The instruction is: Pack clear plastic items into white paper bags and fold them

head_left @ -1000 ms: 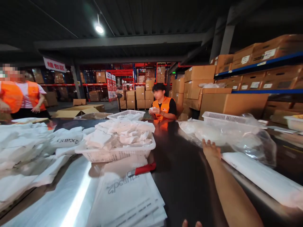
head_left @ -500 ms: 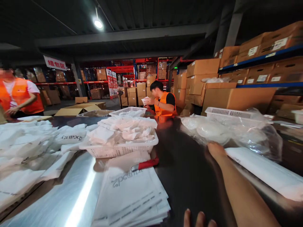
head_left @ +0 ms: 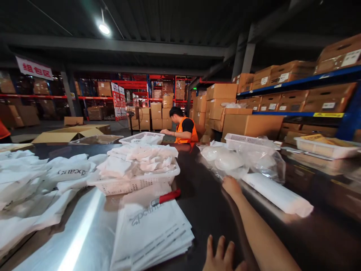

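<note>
My left hand [head_left: 219, 256] is at the bottom of the view, low over the dark table, fingers spread and nothing in them. To its left lies a stack of white printed bags [head_left: 158, 229], with a red-handled cutter [head_left: 170, 196] on top. My right hand [head_left: 232, 187] reaches forward to the edge of the clear plastic bags [head_left: 229, 160], which hold white rounded items. Its fingers are mostly hidden, so a grip cannot be made out. Just right of that hand lies a long white roll-shaped pack [head_left: 278, 194].
A white basket [head_left: 135, 184] heaped with white bags stands behind the stack. More white bags [head_left: 25, 192] pile up at left. A co-worker in an orange vest [head_left: 186, 130] sits across the table, a hand near another basket [head_left: 122, 141]. Cartons and shelves [head_left: 296, 94] line the right.
The view has turned right, so things shift left. More of my left hand shows. My right hand stays by the plastic bags. The co-worker's hand has lowered toward the far basket.
</note>
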The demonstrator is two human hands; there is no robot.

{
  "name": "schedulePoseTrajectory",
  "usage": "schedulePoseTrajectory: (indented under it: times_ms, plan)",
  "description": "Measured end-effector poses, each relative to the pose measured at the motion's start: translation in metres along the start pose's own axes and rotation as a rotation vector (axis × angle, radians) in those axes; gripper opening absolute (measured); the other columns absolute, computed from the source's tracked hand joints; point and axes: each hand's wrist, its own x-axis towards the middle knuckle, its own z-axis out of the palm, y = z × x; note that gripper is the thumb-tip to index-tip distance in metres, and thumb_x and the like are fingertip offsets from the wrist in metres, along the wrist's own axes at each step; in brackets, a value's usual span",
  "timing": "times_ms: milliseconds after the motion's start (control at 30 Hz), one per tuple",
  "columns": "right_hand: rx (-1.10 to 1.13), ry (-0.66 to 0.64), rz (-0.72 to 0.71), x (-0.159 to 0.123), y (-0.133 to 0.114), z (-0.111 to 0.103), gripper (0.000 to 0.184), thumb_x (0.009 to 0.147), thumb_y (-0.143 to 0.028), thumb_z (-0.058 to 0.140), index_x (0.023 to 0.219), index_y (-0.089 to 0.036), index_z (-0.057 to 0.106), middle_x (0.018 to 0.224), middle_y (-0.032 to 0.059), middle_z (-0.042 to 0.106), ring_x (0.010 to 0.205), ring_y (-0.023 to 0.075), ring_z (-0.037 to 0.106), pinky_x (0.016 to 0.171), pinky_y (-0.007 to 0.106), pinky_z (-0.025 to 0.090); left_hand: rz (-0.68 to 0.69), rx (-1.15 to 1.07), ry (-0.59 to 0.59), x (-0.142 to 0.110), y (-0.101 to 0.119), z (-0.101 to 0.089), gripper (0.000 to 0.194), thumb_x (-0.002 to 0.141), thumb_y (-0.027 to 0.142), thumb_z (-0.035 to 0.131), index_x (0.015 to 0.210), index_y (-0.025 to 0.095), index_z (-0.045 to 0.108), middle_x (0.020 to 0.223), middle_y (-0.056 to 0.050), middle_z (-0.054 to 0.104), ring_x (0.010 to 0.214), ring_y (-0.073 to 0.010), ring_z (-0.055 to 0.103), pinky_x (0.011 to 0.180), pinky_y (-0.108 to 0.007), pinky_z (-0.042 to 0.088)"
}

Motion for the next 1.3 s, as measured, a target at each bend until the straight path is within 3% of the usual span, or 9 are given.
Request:
schedulePoseTrajectory:
  times_ms: [133,233,533,633,767,933,1067,1167,1300]
  plan:
    - [0.002,-0.004,0.027,-0.038,-0.016,-0.006,0.020,0.096,-0.031,0.058,0.101,-0.012,0.063,0.106,0.0067,0.064,0.101,0.0200,0.060,0.092,0.041,0.049,0.098,-0.025,-0.044,-0.024,0.013,-0.033,0.067,0.087,0.057,0.058,0.143,0.024,0.044,0.154,-0.017,0.027,0.142,-0.0429,0.018,0.110,-0.073,0.007]
    - [0.031,0.012,0.038,-0.078,-0.023,-0.015,0.019,0.096,-0.030,0.058,0.099,-0.013,0.063,0.104,0.0062,0.064,0.101,0.0195,0.060,0.093,0.041,0.049,0.116,-0.034,0.041,-0.037,0.020,-0.043,0.068,0.089,0.057,0.053,0.145,0.022,0.040,0.153,-0.017,0.032,0.143,-0.0392,0.021,0.113,-0.069,0.006]
    - [0.112,0.135,0.079,-0.207,-0.032,-0.051,0.011,0.094,-0.016,0.056,0.088,-0.013,0.064,0.094,0.0031,0.066,0.094,0.0164,0.062,0.087,0.035,0.049,-0.089,0.377,0.345,-0.052,0.030,-0.029,0.059,0.095,0.051,0.043,0.141,0.014,0.048,0.149,-0.021,0.037,0.141,-0.0411,0.025,0.113,-0.067,0.019]
    - [0.089,0.238,0.113,-0.229,-0.034,-0.062,0.021,0.097,-0.014,0.046,0.102,-0.013,0.067,0.105,0.0072,0.067,0.102,0.0186,0.060,0.092,0.035,0.045,-0.039,0.537,0.417,-0.078,0.018,-0.024,0.048,0.097,0.043,0.043,0.134,0.016,0.056,0.147,-0.019,0.041,0.139,-0.0403,0.030,0.110,-0.066,0.028]
    - [0.056,0.401,0.204,-0.237,-0.031,-0.069,0.043,0.098,-0.020,0.037,0.137,-0.009,0.048,0.142,0.0165,0.046,0.135,0.0266,0.037,0.110,0.043,0.028,0.061,0.725,0.512,-0.133,-0.019,-0.038,0.048,0.095,0.046,0.048,0.137,0.024,0.053,0.151,-0.013,0.036,0.140,-0.0376,0.030,0.109,-0.062,0.033]
    - [0.107,0.288,0.265,-0.230,-0.018,-0.060,0.029,0.089,-0.020,0.046,0.105,-0.014,0.070,0.118,0.0135,0.065,0.121,0.0325,0.053,0.105,0.054,0.033,-0.239,0.674,0.478,-0.190,-0.061,-0.071,0.055,0.093,0.041,0.051,0.144,0.023,0.043,0.151,-0.014,0.034,0.140,-0.0374,0.030,0.111,-0.063,0.031]
    - [0.146,0.248,0.285,-0.226,-0.005,-0.056,0.023,0.086,-0.026,0.053,0.092,-0.018,0.074,0.095,0.0122,0.072,0.099,0.0330,0.065,0.094,0.053,0.043,-0.277,0.581,0.408,-0.202,-0.066,-0.092,0.062,0.092,0.044,0.052,0.147,0.019,0.038,0.155,-0.014,0.026,0.143,-0.0362,0.021,0.115,-0.061,0.023]
    - [0.179,0.281,0.324,-0.223,0.010,-0.058,0.029,0.087,-0.025,0.046,0.086,-0.018,0.075,0.076,0.0122,0.071,0.071,0.0300,0.068,0.074,0.046,0.052,-0.259,0.487,0.347,-0.201,-0.060,-0.105,0.059,0.093,0.043,0.052,0.145,0.018,0.041,0.150,-0.013,0.039,0.140,-0.0328,0.031,0.117,-0.059,0.020]
    - [0.235,0.475,0.267,-0.215,0.021,-0.063,0.047,0.092,-0.024,0.028,0.111,-0.010,0.069,0.100,0.0208,0.069,0.080,0.0309,0.069,0.069,0.044,0.055,-0.288,0.492,0.296,-0.199,-0.053,-0.117,0.039,0.094,0.017,0.044,0.131,0.017,0.056,0.123,-0.010,0.064,0.121,-0.0263,0.053,0.114,-0.054,0.028]
